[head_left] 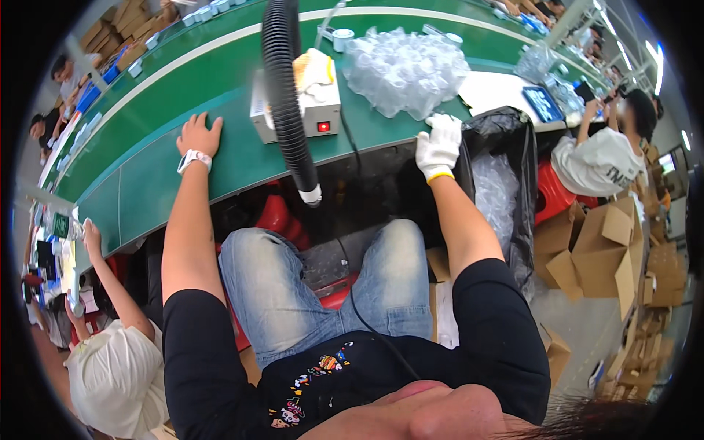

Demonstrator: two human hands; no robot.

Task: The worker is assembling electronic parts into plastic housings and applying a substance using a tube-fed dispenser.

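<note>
My left hand (199, 137) is bare, with a light-coloured watch (195, 160) on the wrist. It lies on the green worktable (158, 183) near its front edge, fingers stretched out and holding nothing. My right hand (439, 145) wears a white knitted glove with a yellow cuff. It rests at the table's edge, fingers extended, and I see nothing held in it. Just beyond it sits a large heap of clear plastic pieces (407, 70). A bin lined with a black bag (506, 128) stands right beside the glove, with clear plastic inside.
Between my hands, a black corrugated hose (282, 95) hangs before a pale metal box (328, 110) with a lit red switch and a cloth (315, 72) on top. Co-workers sit at left and right. Open cardboard boxes (598, 242) stand at right.
</note>
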